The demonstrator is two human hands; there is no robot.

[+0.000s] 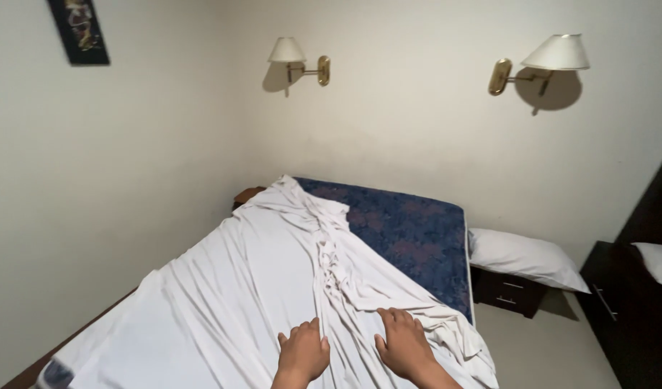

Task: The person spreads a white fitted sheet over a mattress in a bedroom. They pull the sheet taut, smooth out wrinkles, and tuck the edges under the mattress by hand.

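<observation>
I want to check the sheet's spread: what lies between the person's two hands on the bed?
In the head view, only wrinkled white bed sheet lies between the left hand and the right hand; both rest on it.

single head-worn view, looking down and forward along the bed (417, 238), near its foot, facing the far wall (417, 144)
</observation>
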